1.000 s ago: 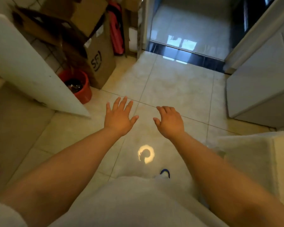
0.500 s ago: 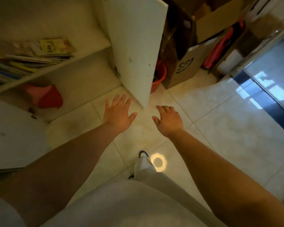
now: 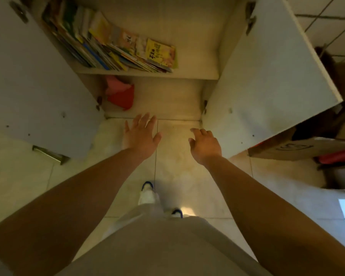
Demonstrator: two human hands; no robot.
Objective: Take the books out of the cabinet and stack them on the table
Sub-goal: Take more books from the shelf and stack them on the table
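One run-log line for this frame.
phase: approach | left hand: open, empty | right hand: open, empty | cabinet: doors open | books: leaning on shelf, untouched

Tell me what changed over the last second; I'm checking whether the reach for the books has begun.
The view swung left from the doorway to face the open cabinet, so the books on its shelf are now straight ahead. Both hands stayed empty and held out, left hand spread, right hand loosely curled. Nothing was grasped or let go.
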